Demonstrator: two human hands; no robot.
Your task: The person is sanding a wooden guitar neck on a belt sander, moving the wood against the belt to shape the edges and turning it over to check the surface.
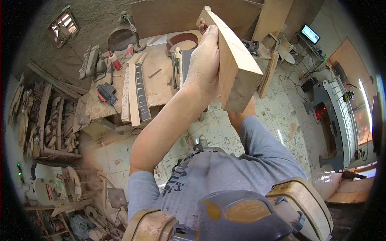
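Note:
My left hand (204,60) is raised and closed on a thick pale wooden board (241,60), pressed against its left face near the far end. The board is tilted, its near end toward me showing a darker, greyish cut face. My right forearm (243,115) goes up behind the board, which hides my right hand. Beyond the left forearm, a workbench (161,88) carries long wooden strips (132,90) and a dark strip with pale triangular inlays (142,92).
On the bench are a red bottle (115,61), a black and red power tool (107,94) and a round reddish-brown hoop (183,40). Wood scraps fill a rack (56,124) at left. A grey-framed machine (335,120) and a lit screen (310,34) stand at right. A respirator (241,217) shows at the lower edge.

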